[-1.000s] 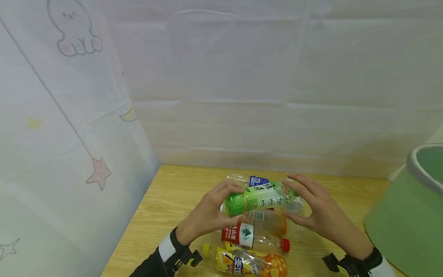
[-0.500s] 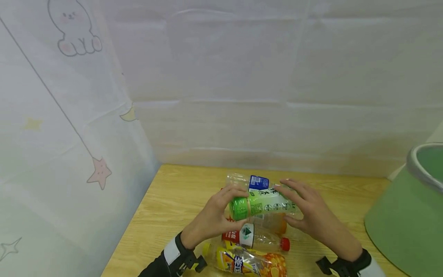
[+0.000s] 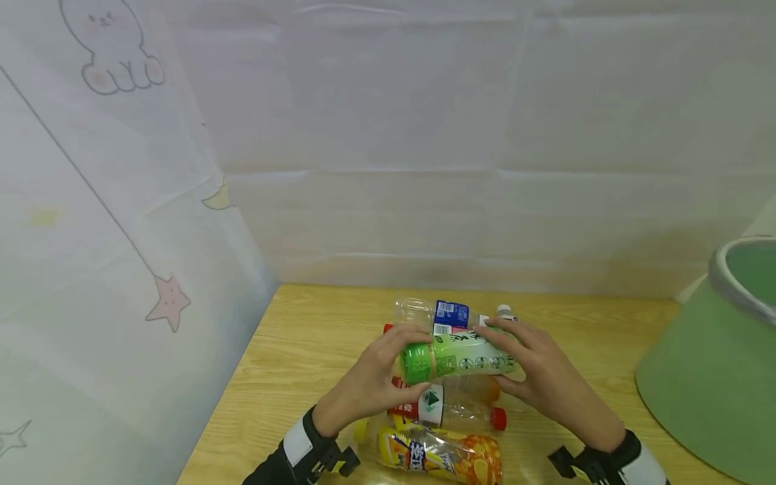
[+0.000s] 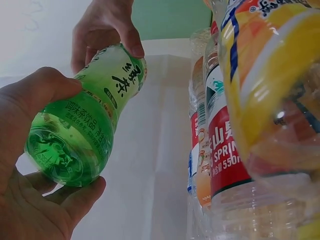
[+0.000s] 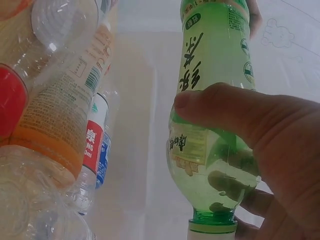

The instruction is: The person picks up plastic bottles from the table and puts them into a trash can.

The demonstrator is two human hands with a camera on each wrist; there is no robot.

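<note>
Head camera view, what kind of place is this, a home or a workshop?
Probably a staged sorting corner: a wooden table curtained by a cartoon-printed sheet, empty drink bottles including a green tea bottle, and a green bin.

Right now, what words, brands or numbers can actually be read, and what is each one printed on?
"绿茶": green bottle, gripped by the left hand at its base and the right hand near its neck.
"SPRING" and "55", cut off: red-label bottle lying on the table.
Small print on the green bottle: too small to read.
Yellow-label bottle and blue-label bottle: print blurred, unreadable.
</note>
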